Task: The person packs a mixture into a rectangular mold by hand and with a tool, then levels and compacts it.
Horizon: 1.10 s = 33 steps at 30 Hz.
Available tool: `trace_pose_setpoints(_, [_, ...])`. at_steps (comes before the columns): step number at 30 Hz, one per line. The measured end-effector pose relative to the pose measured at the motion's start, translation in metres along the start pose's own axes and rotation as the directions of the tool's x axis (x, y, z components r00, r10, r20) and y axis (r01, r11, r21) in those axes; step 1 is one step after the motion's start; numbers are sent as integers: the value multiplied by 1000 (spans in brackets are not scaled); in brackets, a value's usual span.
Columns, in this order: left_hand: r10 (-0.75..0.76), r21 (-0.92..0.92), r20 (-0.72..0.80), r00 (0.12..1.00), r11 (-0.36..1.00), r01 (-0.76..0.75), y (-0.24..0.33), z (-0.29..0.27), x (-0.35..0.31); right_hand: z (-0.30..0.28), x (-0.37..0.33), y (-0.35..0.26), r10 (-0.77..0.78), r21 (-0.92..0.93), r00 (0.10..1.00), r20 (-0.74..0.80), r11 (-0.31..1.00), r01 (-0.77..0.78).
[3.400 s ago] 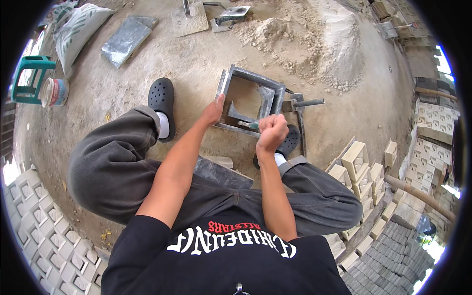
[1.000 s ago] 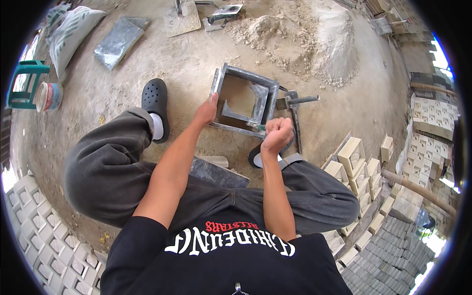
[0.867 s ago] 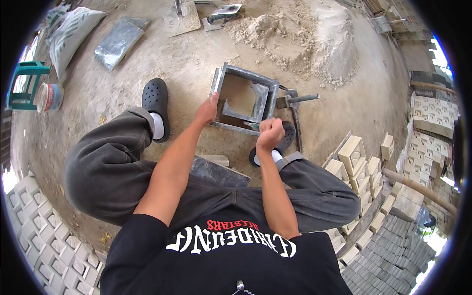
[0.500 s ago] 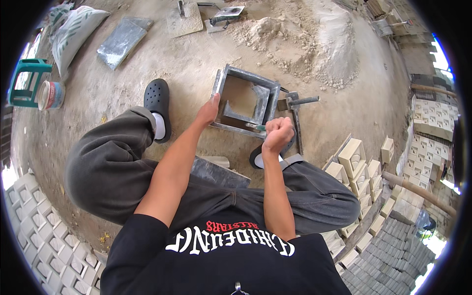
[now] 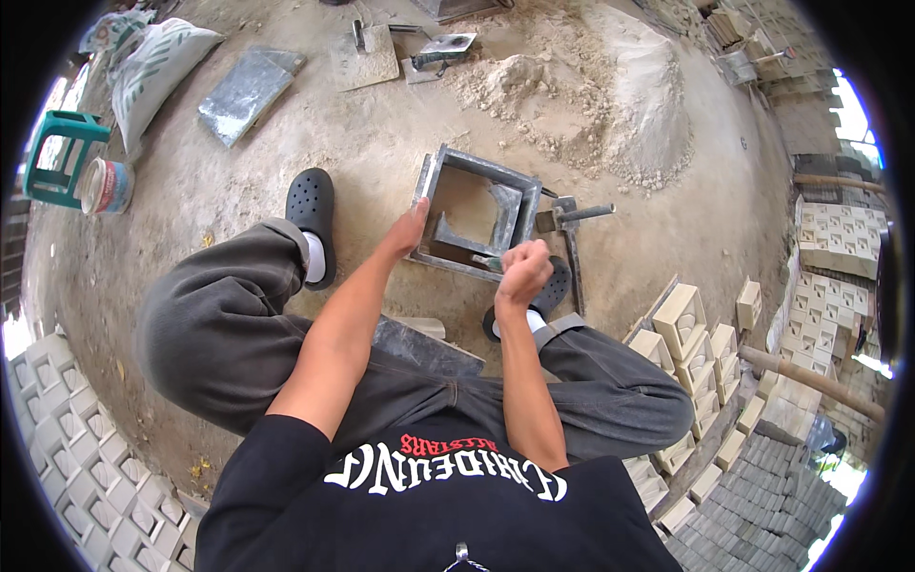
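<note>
A square grey metal mould (image 5: 491, 169) stands on the ground between my feet, with a smaller angular frame (image 5: 505, 214) inside it. My left hand (image 5: 408, 229) is closed on the mould's left wall. My right hand (image 5: 525, 273) is a fist at the near right corner, wrapped round a small brush-like tool (image 5: 488, 262) with a greenish part. The tool's end lies against the near wall; most of its handle is hidden in my fist. To the mould's right lies a metal bar tool (image 5: 583, 214) with a round handle.
Pale powder (image 5: 572, 105) is heaped beyond the mould, near trowels (image 5: 367, 57). A flat metal plate (image 5: 250, 91), sack (image 5: 157, 71), green stool (image 5: 65, 157) and bucket (image 5: 107, 186) stand far left. Cast blocks (image 5: 679, 319) are stacked right; more blocks (image 5: 81, 458) lie near left.
My right hand has moved slightly left along the mould's near wall with the tool. My left hand keeps its hold on the left wall. The whole view has shifted a little.
</note>
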<state>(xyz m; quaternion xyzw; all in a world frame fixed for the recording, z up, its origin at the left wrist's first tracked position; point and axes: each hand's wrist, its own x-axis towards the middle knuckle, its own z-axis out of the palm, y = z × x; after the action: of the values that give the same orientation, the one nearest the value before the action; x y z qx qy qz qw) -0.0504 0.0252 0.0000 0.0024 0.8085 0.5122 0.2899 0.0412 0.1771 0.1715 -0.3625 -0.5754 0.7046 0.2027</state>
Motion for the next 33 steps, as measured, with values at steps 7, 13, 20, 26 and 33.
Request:
trace_pose_setpoints(7, [11, -84, -7, 1000, 996, -12, -12, -2, 0, 6, 5, -2, 6, 7, 1000, -4, 1000, -6])
trace_pose_setpoints(13, [-37, -39, 26, 999, 999, 38, -6, 1, 1, -6, 9, 3, -60, 80, 997, -38, 995, 63])
trace_pose_setpoints(20, [-45, -35, 71, 996, 998, 47, -6, 3, -1, -8, 5, 10, -326, -174, 939, -104, 936, 306])
trace_pose_setpoints(26, [-41, -38, 52, 998, 998, 43, -2, -3, -2, -9, 0, -5, -160, 138, 983, -88, 976, 171])
trace_pose_setpoints(33, [11, -119, 17, 1000, 993, -9, 5, -4, -14, 6, -5, -8, -123, 96, 991, -60, 987, 128])
